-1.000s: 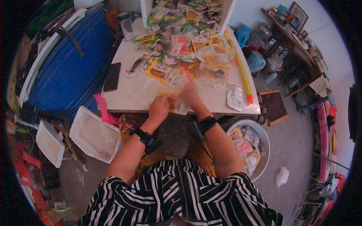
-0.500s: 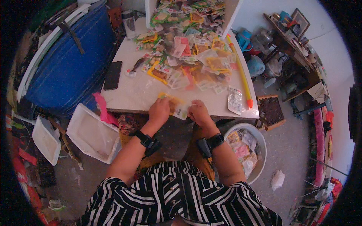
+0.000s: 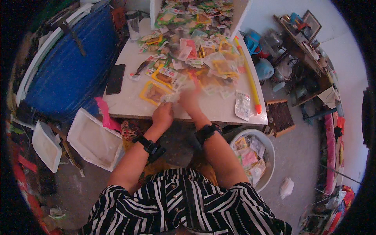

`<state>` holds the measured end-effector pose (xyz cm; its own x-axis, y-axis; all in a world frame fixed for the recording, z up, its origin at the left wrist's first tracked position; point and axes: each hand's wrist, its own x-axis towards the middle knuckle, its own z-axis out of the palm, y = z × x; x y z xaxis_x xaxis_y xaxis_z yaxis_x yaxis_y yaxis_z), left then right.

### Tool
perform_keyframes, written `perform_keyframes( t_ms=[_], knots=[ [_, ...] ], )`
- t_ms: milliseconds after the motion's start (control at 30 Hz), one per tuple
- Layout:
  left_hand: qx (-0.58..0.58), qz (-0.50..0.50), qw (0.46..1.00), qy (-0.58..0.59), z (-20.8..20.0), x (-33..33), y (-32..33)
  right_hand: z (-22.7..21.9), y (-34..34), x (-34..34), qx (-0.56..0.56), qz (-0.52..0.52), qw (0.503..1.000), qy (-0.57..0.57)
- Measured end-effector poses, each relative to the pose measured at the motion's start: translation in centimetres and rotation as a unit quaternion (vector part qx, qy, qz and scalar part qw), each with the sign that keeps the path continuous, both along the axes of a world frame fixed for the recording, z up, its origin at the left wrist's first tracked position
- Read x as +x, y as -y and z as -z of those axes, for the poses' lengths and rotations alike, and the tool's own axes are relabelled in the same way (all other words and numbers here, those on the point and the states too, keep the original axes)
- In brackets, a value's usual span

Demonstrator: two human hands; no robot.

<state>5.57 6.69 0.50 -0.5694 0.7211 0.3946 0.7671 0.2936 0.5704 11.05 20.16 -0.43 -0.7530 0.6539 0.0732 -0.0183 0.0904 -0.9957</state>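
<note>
The yellow-edged clear plastic packet (image 3: 154,92) had just shifted left of frame centre, leaving its filled part uncovered; I judged the bare left hand (image 3: 162,113) tightly pinching its clear end, but couldn't tell the blurred bare right hand (image 3: 190,102)'s finger opening or hold.

Pale, bluish wall (image 3: 270,13) behind a white-topped table (image 3: 127,100); grey, scuffed floor (image 3: 305,156) below. At upper right, a cluttered wooden desk (image 3: 302,50) stands near the wall; a low, stool-like wooden piece (image 3: 280,118) sits beside the table's right corner. Lighting is dim and cool.
</note>
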Motion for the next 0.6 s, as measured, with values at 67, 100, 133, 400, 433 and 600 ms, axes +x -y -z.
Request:
perform_keyframes(
  t_ms=[67,100,133,400,433,600],
  knots=[
    [-0.055,0.0,0.998,0.002,0.0,-0.1,0.0,-0.3,-1.6,-1.0,0.041,0.087,0.995,-0.009],
    [-0.105,0.0,0.994,0.01,0.0,-0.2,-0.1,-0.6,-2.3,-1.9,0.236,0.153,0.958,0.062],
    [-0.144,-0.004,0.99,0.011,-0.1,-0.3,-0.2,-0.9,-3.0,-2.7,0.39,0.245,0.871,0.171],
    [-0.053,0.011,0.998,0.014,0.5,-0.1,0.1,-4.5,-2.8,-5.4,0.403,0.122,0.824,0.379],
    [-0.052,0.011,0.998,0.02,0.5,-0.1,0.1,-4.7,-2.6,-5.6,0.411,0.117,0.814,0.393],
    [-0.065,0.006,0.997,0.044,0.3,0.0,0.0,-5.7,-2.5,-5.7,0.349,0.146,0.844,0.38]
  ],
)
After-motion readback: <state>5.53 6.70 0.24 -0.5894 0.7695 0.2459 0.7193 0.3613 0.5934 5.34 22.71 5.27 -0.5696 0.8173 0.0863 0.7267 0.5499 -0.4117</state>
